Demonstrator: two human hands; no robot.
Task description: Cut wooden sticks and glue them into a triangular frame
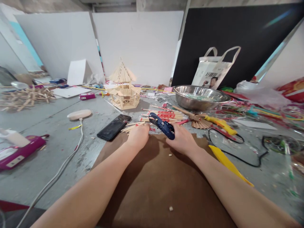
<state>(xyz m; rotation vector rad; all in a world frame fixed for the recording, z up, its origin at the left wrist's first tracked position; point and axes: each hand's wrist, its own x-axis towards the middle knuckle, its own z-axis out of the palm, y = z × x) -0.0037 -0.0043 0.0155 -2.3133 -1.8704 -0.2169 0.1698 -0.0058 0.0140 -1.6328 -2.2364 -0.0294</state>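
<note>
My right hand (182, 139) is closed around a dark blue hand tool (163, 126) that looks like cutters, its rounded end pointing up and left. To its left, my left hand (139, 136) is curled with its fingertips turned away, so what it grips cannot be seen. Pale wooden sticks (130, 127) lie just beside it. Behind both hands is a pile of sticks in red-printed wrapping (166, 114). Under my forearms spreads a brown sheet (163, 180), with small cut pieces of stick (171, 208) on it.
A pavilion model made of sticks (124, 91) stands behind. The phone (114, 127) lies to the left, near a white cable (71, 155) and purple power strip (26, 150). On the right are a metal basin (201, 98), yellow glue gun (222, 124) and yellow strip (229, 164).
</note>
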